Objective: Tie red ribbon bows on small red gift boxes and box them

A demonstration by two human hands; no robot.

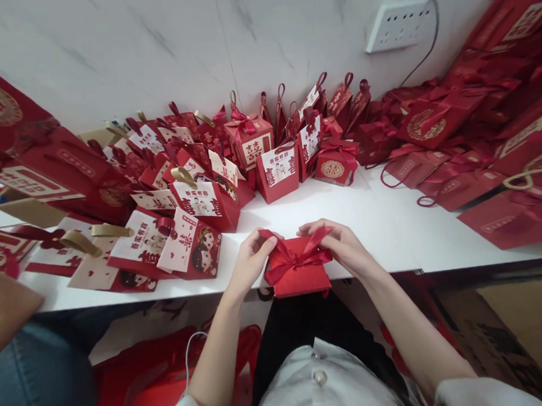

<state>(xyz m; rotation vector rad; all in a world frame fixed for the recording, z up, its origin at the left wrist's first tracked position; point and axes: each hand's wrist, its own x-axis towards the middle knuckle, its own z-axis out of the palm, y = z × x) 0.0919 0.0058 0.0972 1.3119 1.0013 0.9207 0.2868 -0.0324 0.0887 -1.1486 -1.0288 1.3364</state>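
A red gift box sits at the front edge of the white table, directly before me. Across its top a dark red ribbon is tied in a bow. At the box's left side, my left hand pinches one loop of the ribbon between thumb and fingers. On the opposite side my right hand has its fingers closed on the other part of the bow. The box's far side is partly hidden by the ribbon and my fingers.
Several finished-looking red and white gift boxes crowd the white table at the back and left. More red boxes are piled on the right. A power strip is on the wall. Another person's arm shows at left.
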